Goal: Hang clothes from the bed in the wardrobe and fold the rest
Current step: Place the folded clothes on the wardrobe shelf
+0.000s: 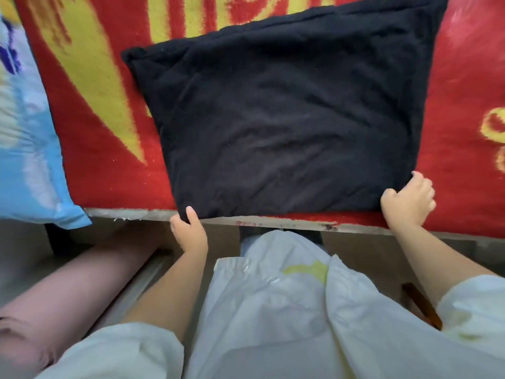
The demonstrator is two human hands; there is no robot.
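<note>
A black garment (287,116) lies folded into a rough rectangle on the bed's red and yellow blanket (90,110), its near edge along the bed's front edge. My left hand (190,232) pinches the garment's near left corner, thumb on top. At the near right corner my right hand (408,201) grips the cloth with curled fingers. Both arms reach forward from cream sleeves.
A light blue pillow (30,149) lies on the bed at the left and overhangs its edge. A pink rolled bundle (65,285) sits low at the left beside me. The bed's pale front rail (273,221) runs across below the garment.
</note>
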